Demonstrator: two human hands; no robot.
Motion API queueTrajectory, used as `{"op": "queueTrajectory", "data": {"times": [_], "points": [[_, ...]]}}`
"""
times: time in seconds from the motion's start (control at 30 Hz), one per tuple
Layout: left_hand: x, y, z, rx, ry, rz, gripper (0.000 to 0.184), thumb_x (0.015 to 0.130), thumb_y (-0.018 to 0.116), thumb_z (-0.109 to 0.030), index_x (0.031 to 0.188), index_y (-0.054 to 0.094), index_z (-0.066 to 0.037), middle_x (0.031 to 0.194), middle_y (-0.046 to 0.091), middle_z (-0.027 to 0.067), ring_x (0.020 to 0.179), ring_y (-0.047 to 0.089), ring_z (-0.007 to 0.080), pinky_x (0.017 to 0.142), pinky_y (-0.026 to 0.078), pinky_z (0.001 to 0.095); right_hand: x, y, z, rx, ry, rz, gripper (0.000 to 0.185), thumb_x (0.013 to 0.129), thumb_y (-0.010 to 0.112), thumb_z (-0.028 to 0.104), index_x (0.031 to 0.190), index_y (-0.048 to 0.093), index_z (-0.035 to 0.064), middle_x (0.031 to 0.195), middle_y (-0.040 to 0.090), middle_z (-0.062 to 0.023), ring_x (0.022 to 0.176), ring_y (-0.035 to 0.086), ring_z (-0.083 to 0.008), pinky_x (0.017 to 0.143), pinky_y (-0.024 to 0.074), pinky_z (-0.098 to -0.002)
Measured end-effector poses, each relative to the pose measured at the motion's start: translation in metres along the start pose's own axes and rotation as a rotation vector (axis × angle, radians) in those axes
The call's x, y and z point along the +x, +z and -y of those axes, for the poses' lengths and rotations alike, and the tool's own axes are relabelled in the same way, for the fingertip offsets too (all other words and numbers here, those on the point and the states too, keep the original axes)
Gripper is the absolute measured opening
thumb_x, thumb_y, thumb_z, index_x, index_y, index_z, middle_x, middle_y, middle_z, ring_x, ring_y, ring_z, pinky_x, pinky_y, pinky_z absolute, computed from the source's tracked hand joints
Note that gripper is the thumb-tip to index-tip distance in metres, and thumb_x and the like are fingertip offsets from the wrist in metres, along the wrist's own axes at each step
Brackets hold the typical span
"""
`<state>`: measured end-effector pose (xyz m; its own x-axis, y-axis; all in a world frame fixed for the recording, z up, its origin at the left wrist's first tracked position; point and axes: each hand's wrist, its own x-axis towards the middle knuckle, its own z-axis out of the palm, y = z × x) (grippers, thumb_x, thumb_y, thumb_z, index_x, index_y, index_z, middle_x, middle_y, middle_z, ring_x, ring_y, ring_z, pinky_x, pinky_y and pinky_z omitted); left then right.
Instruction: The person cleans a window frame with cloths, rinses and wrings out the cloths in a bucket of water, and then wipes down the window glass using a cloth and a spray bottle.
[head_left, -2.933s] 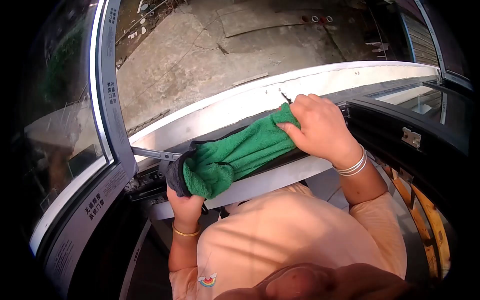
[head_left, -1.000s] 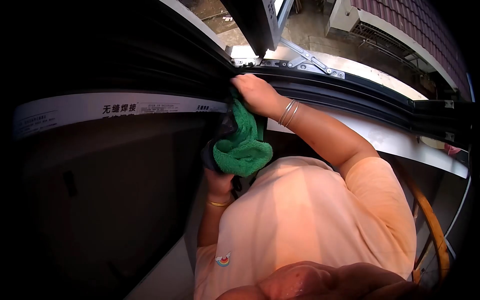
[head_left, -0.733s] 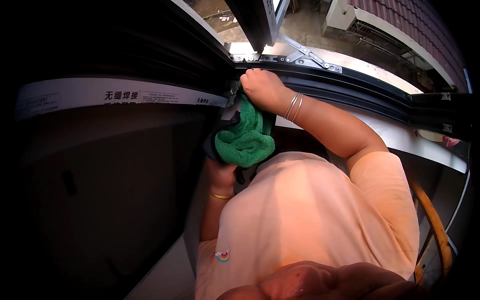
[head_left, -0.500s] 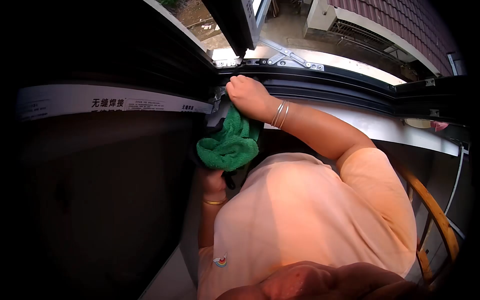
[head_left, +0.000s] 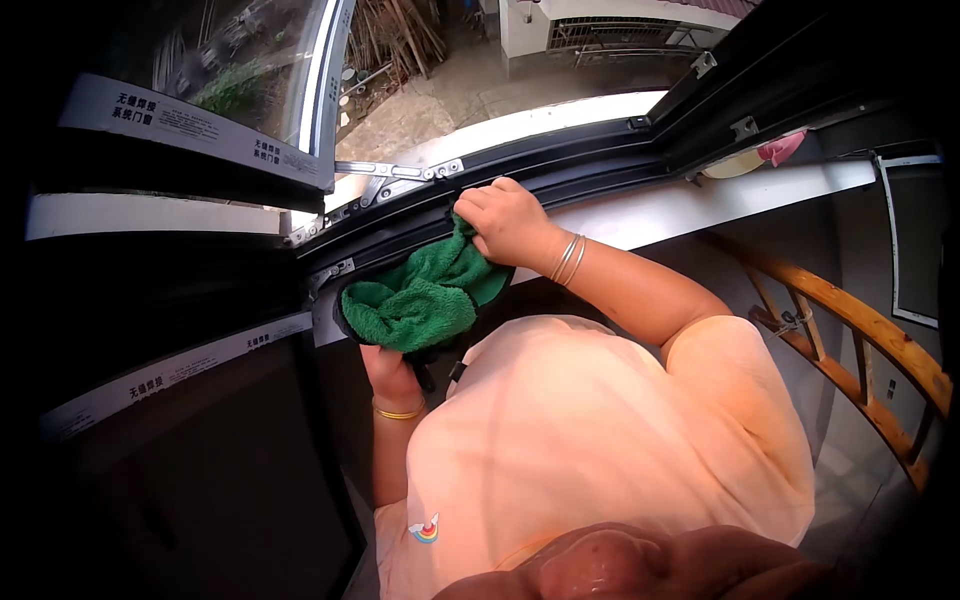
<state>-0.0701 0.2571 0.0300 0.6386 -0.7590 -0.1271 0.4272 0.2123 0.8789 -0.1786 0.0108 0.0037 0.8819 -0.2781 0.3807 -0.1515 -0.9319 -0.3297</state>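
Observation:
My right hand (head_left: 505, 222) is closed on one end of a green towelling cloth (head_left: 415, 300), with its knuckles at the black window frame (head_left: 560, 185). The bunched rest of the cloth hangs down towards my left hand (head_left: 390, 375), which grips it from below. The cloth hides most of my left fingers. A black item (head_left: 425, 378), partly covered, shows beneath the cloth near that hand; its kind is unclear. Just beyond my right hand, a metal window hinge arm (head_left: 400, 172) lies along the sill track.
An opened window sash (head_left: 190, 125) with printed tape stands at the left. To the right are a wooden ladder-like frame (head_left: 850, 320) and a pink item (head_left: 782, 148) by the sill. Outside, bundled sticks (head_left: 400, 35) lean near a building.
The view has turned, bringing more of the open sash and the right-hand side into sight. My right hand and the cloth have moved right along the frame, away from the corner.

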Motion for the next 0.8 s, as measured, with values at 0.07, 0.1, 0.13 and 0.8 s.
{"op": "queueTrajectory", "data": {"times": [0.07, 0.1, 0.13, 0.8], "points": [[0.016, 0.044, 0.016, -0.033, -0.004, 0.050, 0.044, 0.089, 0.056, -0.010, 0.131, 0.050, 0.000, 0.121, 0.061, 0.0127, 0.108, 0.062, 0.0258, 0.093, 0.052, 0.0384, -0.034, -0.027, -0.036, -0.028, 0.060, -0.065, 0.035, 0.065, 0.068, 0.011, 0.099, 0.059, 0.0097, 0.100, 0.064, -0.0044, 0.093, 0.063, -0.0214, 0.090, 0.0436, -0.0353], [0.023, 0.060, 0.024, -0.013, -0.063, 0.094, 0.047, 0.085, 0.062, -0.005, 0.130, 0.050, 0.000, 0.122, 0.061, 0.0105, 0.110, 0.060, 0.0231, 0.096, 0.048, 0.0369, -0.051, -0.039, -0.053, -0.066, 0.103, -0.092, 0.036, 0.065, 0.068, 0.010, 0.099, 0.059, 0.0091, 0.101, 0.064, -0.0052, 0.096, 0.062, -0.0224, 0.091, 0.0438, -0.0358], [0.030, 0.078, 0.032, 0.007, -0.123, 0.141, 0.051, 0.080, 0.067, -0.001, 0.129, 0.051, 0.000, 0.122, 0.060, 0.0083, 0.111, 0.058, 0.0203, 0.099, 0.045, 0.0354, -0.068, -0.052, -0.069, -0.106, 0.148, -0.119, 0.036, 0.065, 0.067, 0.009, 0.100, 0.059, 0.0085, 0.102, 0.064, -0.0060, 0.098, 0.062, -0.0235, 0.093, 0.0440, -0.0363], [0.077, 0.167, -0.078, -0.629, 0.161, 0.742, 0.065, 0.094, 0.055, -0.049, 0.143, 0.040, -0.008, 0.144, 0.045, 0.0142, 0.129, 0.046, 0.0315, 0.110, 0.034, 0.0502, -0.092, -0.160, -0.052, 1.368, 0.466, 0.024, 0.055, 0.100, 0.051, 0.046, 0.135, 0.045, 0.0032, 0.114, 0.060, -0.0084, 0.101, 0.059, -0.0125, 0.084, 0.0519, -0.0289]]}}
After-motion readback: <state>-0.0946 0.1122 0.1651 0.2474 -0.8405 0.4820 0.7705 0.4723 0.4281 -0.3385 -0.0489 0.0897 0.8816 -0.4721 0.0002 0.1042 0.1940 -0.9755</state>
